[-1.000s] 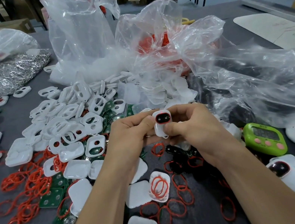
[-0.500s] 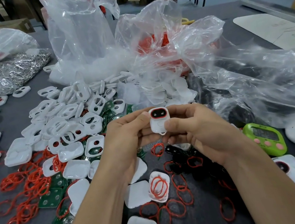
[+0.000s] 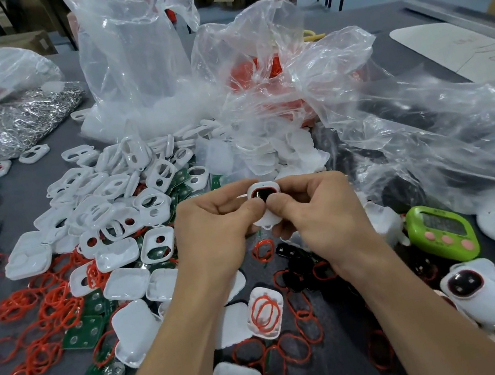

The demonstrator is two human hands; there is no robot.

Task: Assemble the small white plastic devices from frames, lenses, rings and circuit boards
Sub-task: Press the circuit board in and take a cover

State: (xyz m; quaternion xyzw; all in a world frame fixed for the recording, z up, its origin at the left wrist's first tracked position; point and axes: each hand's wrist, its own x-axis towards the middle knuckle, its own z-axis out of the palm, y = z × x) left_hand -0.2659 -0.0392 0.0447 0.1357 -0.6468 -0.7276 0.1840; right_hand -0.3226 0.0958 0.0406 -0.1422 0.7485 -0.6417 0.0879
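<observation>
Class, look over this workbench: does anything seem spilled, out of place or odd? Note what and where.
Loose red rings lie strewn across the table at left and front, and white frames spill in a heap behind them. A green timer at the right is no device part. Nothing looks broken.

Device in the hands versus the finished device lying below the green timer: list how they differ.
The held device is raised, pinched between the left hand and the right hand; the finished device lies untouched among others. Both thumbs cover the lower part of the held device's dark window; the finished device's window shows whole. Both have a white shell and a dark window with a red rim.
</observation>
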